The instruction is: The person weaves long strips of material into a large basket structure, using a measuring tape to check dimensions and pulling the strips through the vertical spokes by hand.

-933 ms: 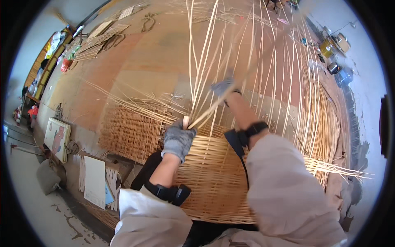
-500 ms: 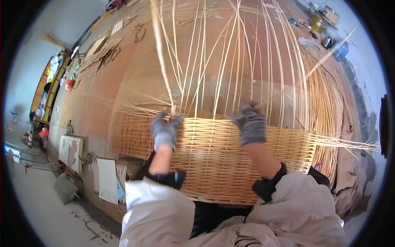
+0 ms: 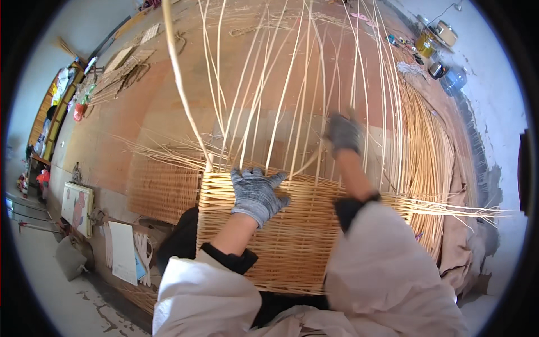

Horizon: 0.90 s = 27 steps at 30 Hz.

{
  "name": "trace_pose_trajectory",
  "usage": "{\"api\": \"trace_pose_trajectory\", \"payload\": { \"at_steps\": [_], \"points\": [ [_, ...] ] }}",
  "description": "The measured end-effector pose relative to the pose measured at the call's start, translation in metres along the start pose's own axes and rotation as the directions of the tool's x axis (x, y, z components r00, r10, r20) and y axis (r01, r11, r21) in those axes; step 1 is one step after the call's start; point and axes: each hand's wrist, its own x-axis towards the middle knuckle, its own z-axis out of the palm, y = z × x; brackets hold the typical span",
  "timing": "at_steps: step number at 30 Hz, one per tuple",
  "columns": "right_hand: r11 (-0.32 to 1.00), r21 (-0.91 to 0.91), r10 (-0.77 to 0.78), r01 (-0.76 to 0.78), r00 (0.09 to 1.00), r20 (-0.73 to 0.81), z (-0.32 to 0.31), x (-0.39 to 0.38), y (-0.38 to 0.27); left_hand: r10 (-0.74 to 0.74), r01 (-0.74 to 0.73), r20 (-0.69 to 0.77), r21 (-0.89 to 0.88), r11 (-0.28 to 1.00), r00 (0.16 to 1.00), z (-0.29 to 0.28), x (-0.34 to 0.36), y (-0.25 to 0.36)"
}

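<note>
A woven wicker panel (image 3: 292, 230) stands in front of my body, and upright wicker rods (image 3: 281, 115) rise from its top edge. My left hand (image 3: 257, 194), in a grey knit glove, lies on the panel's upper edge with its fingers spread. Smeared by motion, my gloved right hand (image 3: 343, 133) is raised beyond that edge among the rods. A loose weaving strand (image 3: 307, 162) slants up from the edge toward it; whether the fingers grip it is unclear. At the panel's left corner stands a thicker rod (image 3: 182, 90).
Another woven panel (image 3: 160, 188) lies beyond to the left. On the right is a long bundle of wicker rods (image 3: 429, 168), with loose ends (image 3: 460, 209) sticking out from the panel nearby. A white sheet (image 3: 122, 253) and a blue water jug (image 3: 452, 81) are farther off.
My right hand has risen away from the panel's edge. My left hand has shifted right along the edge, off the thick corner rod, and its fingers have spread. The view has shifted.
</note>
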Motion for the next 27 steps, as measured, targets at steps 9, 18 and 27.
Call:
{"api": "trace_pose_trajectory", "payload": {
  "at_steps": [9,18,27],
  "points": [
    [0.758,0.577,0.431,-0.305,0.898,-0.092,-0.094,-0.094,0.033,0.252,-0.235,-0.112,0.140,0.962,0.961,-0.007,0.099,0.046],
    [0.993,-0.111,-0.032,0.028,0.999,-0.026,-0.152,0.017,0.023,0.162,-0.154,0.070,-0.114,0.982,0.984,0.008,0.045,0.170],
    [0.843,-0.467,-0.293,0.266,0.956,0.016,-0.237,-0.056,0.048,0.414,-0.404,0.015,-0.185,0.896,0.910,0.042,0.062,0.261]
  ]
}}
